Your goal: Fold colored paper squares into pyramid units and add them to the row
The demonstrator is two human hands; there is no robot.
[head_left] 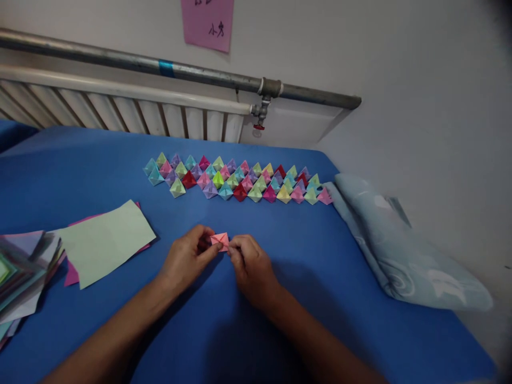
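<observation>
A small piece of folded pink paper (220,240) is held up between my two hands, with crease lines crossing its face. My left hand (187,253) pinches it from the left, thumb on the front and fingers behind. On the other side, my right hand (252,266) grips its right edge between thumb and curled fingers. Beyond the hands, several small folded paper pieces (240,192) in pink, green, purple, blue, yellow and red stand in staggered rows on the blue surface (120,176).
Pale green paper sheets (108,242) lie at left over magenta ones, beside a fanned stack of coloured paper (24,272). A folded light-blue cloth (400,250) rests at right. Behind are a radiator (120,109), a metal pipe (208,74) and a pink note (208,24) on the wall.
</observation>
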